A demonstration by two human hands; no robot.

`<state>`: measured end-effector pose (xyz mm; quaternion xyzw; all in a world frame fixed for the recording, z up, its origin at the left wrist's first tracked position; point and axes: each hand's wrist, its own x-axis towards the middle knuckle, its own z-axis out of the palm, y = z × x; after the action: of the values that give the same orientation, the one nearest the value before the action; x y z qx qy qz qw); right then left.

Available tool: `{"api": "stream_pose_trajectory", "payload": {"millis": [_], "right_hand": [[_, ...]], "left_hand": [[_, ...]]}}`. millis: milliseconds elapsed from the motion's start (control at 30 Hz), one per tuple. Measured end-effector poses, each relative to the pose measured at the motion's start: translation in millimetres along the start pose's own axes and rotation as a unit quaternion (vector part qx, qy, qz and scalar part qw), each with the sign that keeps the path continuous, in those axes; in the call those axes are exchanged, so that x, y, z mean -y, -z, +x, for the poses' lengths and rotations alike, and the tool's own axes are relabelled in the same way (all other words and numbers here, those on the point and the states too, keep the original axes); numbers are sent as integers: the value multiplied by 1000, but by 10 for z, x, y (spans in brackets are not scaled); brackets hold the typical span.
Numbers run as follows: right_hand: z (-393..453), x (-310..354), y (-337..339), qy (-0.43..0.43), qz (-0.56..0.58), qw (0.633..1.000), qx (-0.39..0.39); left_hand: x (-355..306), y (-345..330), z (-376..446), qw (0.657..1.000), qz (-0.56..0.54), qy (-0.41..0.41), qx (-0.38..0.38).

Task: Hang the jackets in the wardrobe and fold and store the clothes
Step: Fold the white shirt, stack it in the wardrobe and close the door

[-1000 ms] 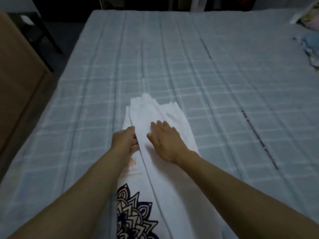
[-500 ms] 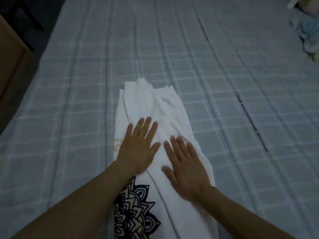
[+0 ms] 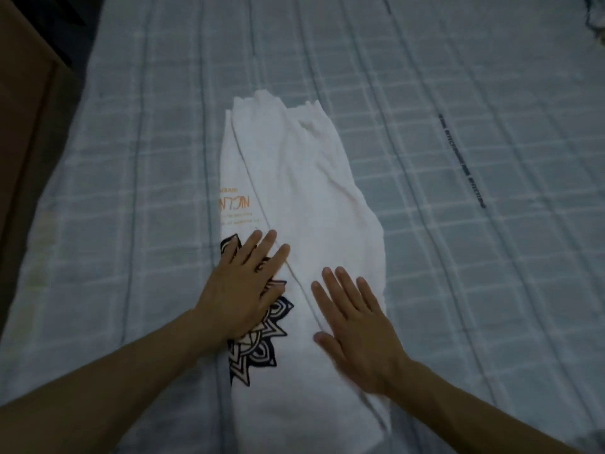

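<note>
A white T-shirt [image 3: 304,178] lies folded into a long narrow strip on the bed, running away from me. It carries orange lettering and a dark mandala print [image 3: 258,348] on its left half. My left hand [image 3: 244,286] lies flat with straight fingers on the print. Flat on the plain right half, beside the lengthwise fold line, rests my right hand [image 3: 357,326]. Both palms press the cloth down; neither holds anything.
The bed [image 3: 458,77] is covered in a pale blue checked sheet with a dark dashed stripe [image 3: 461,162] to the right. A brown wooden piece of furniture [image 3: 19,132] stands along the left side. Some cloth shows at the top right corner [image 3: 594,18].
Both hands have slid along the shirt toward me, from near its far end to its middle. The left hand went from curled at the shirt's edge to flat. The view tilted down.
</note>
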<state>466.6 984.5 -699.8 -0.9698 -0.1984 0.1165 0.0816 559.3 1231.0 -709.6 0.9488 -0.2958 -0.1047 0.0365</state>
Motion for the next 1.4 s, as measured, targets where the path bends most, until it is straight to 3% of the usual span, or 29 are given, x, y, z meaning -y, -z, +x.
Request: {"api": "stream_pose_trajectory", "payload": {"millis": [300, 500, 633, 700, 833, 967, 1100, 1267, 1400], "right_hand": [[-492, 198, -205, -4, -33, 999, 2], [-764, 262, -214, 41, -58, 997, 29], [-1014, 289, -161, 39, 12, 999, 35], [-1114, 280, -110, 43, 42, 998, 32], [-1169, 184, 14, 73, 17, 991, 108], [-1117, 214, -22, 85, -9, 994, 61], [-1130, 268, -39, 99, 37, 994, -25], [-1063, 221, -26, 108, 53, 991, -56], [-903, 154, 142, 16, 198, 975, -101]], "left_hand": [[-344, -145, -918, 999, -13, 28, -19], [-435, -251, -1479, 995, 2, -99, -17], [-381, -227, -1682, 977, -41, -206, -36], [-367, -180, -1732, 974, -36, -223, -24], [-410, -93, -1679, 974, -38, -212, -67], [-495, -130, -1632, 959, -67, -239, -135], [-523, -93, -1587, 964, -172, -166, -118], [-579, 230, -1373, 949, -295, -17, -111], [-606, 418, -1137, 917, -371, 18, -143]]}}
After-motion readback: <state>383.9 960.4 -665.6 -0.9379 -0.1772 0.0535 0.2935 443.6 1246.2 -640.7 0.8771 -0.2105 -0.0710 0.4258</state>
